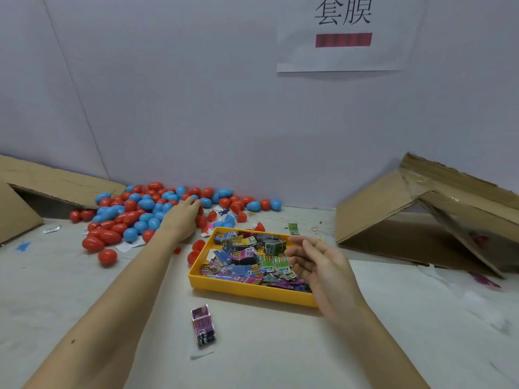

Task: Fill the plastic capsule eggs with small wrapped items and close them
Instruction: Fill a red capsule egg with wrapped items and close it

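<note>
Capsule eggs (146, 211): red and blue, mixed. Tray (247, 290): yellow. Wrapped items (247, 265) in the tray: multicoloured print in purple, green, blue and yellow. Loose packet (203, 327): purple print. Bench (280, 346): off-white. Cardboard (421, 209): brown. Wall sign (344, 32): white, black characters, red bar.

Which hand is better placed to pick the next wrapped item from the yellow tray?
Right. The right hand hovers open over the yellow tray of wrapped items, while the left hand is far off at the egg pile.

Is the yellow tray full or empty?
Full. The yellow tray is heaped with small wrapped packets almost to its rim, and the right hand hovers open above them.
</note>
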Tool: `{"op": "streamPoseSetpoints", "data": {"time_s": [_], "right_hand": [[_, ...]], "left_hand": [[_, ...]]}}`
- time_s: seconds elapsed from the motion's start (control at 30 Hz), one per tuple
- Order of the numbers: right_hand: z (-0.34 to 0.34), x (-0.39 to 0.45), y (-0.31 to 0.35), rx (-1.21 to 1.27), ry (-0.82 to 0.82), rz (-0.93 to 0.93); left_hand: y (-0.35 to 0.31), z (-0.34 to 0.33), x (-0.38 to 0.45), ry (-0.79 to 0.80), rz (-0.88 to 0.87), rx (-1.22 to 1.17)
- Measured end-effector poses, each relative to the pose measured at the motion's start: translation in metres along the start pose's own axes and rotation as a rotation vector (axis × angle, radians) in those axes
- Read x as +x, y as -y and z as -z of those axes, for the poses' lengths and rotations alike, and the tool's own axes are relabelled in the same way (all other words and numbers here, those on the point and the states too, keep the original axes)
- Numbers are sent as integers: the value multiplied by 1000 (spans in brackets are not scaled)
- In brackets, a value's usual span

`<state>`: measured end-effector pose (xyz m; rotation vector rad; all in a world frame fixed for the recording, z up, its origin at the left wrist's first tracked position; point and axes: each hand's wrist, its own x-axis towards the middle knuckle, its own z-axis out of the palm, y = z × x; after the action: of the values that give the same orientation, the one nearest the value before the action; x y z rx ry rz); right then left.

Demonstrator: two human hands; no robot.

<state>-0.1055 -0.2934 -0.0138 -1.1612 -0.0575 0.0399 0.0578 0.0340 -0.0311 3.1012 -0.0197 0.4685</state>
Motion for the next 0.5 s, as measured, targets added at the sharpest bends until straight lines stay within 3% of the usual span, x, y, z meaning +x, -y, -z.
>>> {"op": "streamPoseSetpoints", "data": {"time_s": [0.2,0.37,0.5], "right_hand": [[-1,1,2,14,-4,-26],[0,-2,4,43,3,-29],[-2,-3,3,-52,24,-4]], "left_hand": [[-12,21,-18,-168,41,-53],[-54,67,-72,-370,-26,-550],[-114,90,-141,-304,-226,-949]]}}
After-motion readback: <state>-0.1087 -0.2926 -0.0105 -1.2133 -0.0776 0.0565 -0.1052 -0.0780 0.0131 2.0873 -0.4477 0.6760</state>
